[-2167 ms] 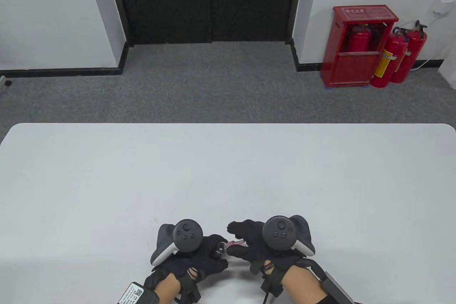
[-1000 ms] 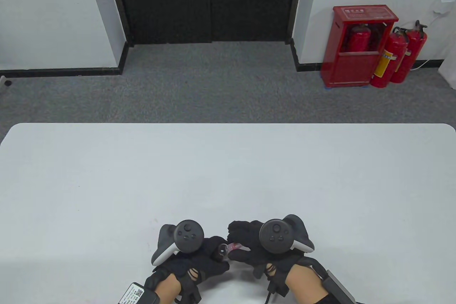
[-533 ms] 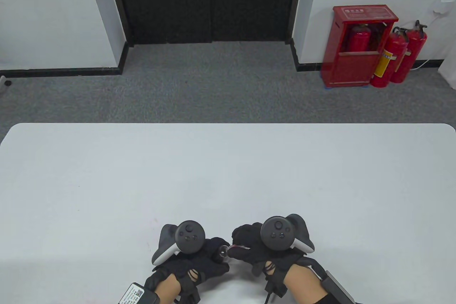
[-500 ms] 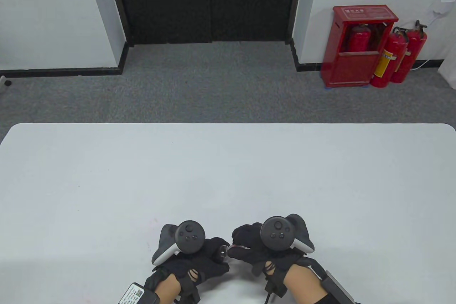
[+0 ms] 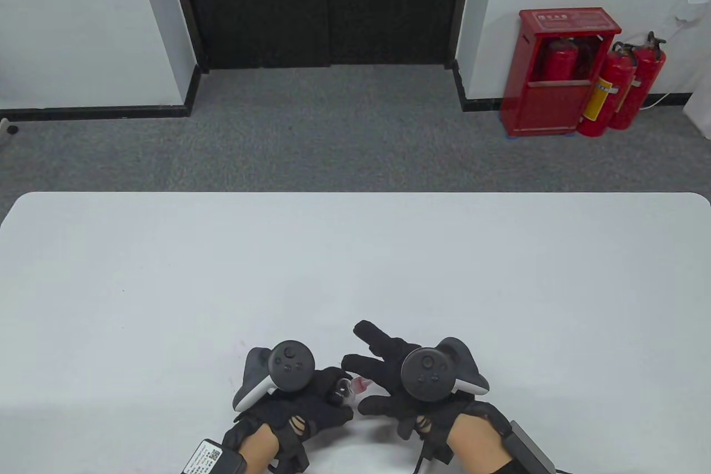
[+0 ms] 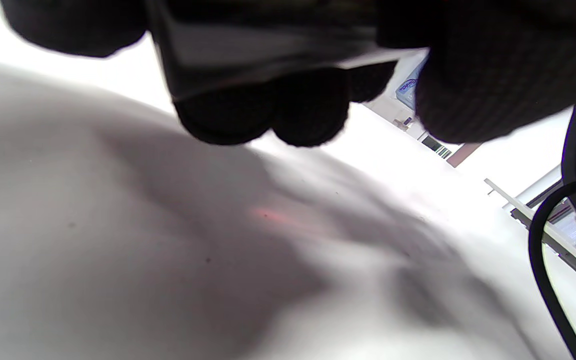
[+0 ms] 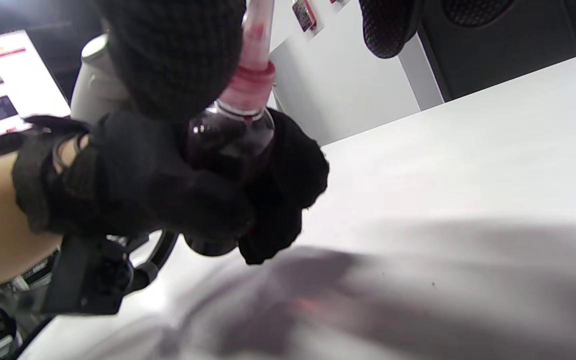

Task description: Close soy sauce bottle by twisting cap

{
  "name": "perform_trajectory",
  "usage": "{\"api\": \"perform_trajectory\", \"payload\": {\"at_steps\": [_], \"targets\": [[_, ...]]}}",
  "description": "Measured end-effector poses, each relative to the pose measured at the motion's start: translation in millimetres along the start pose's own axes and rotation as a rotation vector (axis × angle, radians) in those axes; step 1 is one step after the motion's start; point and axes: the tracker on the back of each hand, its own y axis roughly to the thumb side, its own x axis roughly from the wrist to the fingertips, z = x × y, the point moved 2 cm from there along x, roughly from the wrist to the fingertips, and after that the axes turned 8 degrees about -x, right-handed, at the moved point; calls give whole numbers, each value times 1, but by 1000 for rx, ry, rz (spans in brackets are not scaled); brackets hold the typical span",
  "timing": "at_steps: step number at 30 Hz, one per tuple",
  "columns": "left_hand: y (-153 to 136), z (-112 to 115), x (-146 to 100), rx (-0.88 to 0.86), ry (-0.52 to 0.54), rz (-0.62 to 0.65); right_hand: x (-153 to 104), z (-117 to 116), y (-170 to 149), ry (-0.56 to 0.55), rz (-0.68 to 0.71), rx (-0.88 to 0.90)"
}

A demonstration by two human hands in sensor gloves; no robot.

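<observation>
A small soy sauce bottle (image 5: 345, 388) with dark liquid is held tilted just above the white table (image 5: 355, 263), near its front edge. My left hand (image 5: 328, 399) grips its body; this shows in the right wrist view (image 7: 168, 190), where the bottle (image 7: 228, 140) carries a red cap (image 7: 250, 80) on its neck. My right hand (image 5: 366, 371) is beside the red cap (image 5: 362, 383) with its fingers spread open. Its thumb (image 7: 178, 55) overlaps the cap in the wrist view; the other fingertips (image 7: 383, 25) are apart from it. In the left wrist view my fingers (image 6: 268, 115) wrap the bottle's base (image 6: 268, 45).
The table stretches wide to the left, right and far side of the hands. Beyond its far edge are grey carpet, a dark door (image 5: 328, 1) and red fire extinguishers (image 5: 611, 90). A black cable (image 6: 543, 260) hangs by my left wrist.
My right hand's fingers, curled around the cap half a second ago, have opened and spread out away from it. My left hand still grips the bottle and has shifted slightly left.
</observation>
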Motion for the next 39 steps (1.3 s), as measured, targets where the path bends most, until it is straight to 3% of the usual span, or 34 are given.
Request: {"api": "perform_trajectory", "payload": {"at_steps": [39], "targets": [[3, 3, 0, 12, -17, 15, 2, 0, -7, -36, -59, 33]]}}
